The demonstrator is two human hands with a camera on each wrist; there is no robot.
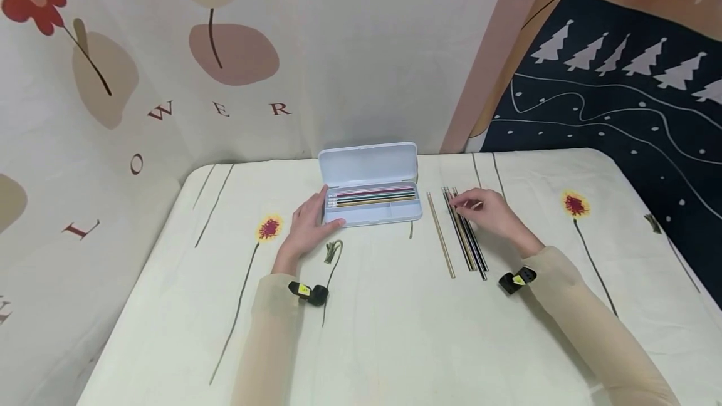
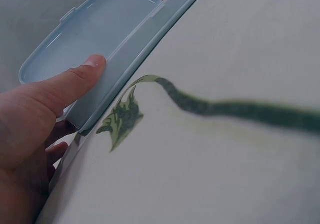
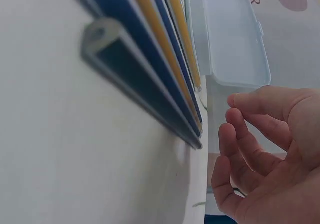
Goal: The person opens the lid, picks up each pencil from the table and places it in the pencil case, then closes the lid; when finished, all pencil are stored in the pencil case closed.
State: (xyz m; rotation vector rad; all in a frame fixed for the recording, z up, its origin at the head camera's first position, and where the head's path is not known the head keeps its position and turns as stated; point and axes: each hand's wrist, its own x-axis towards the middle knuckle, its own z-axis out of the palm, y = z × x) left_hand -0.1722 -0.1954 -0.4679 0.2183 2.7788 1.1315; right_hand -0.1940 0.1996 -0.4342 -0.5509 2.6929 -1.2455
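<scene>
An open light-blue pencil case [image 1: 369,213] lies on the table, its lid raised at the back. Several pencils [image 1: 375,196] with whitish ends rest side by side in its rear compartment. My left hand [image 1: 307,224] grips the case's left end; in the left wrist view its thumb [image 2: 80,82] presses on the front part and the other fingers go round the side. My right hand [image 1: 493,212] hovers at the far ends of several dark and gold pencils [image 1: 476,246], fingers loosely bent, nothing between thumb and fingertips in the right wrist view.
One gold pencil [image 1: 440,234] lies apart between the case and the pencil group. The pale tablecloth [image 1: 383,318] has printed flowers and stems. Behind the table hang a white printed curtain [image 1: 361,49] and a dark cloth with trees [image 1: 609,99].
</scene>
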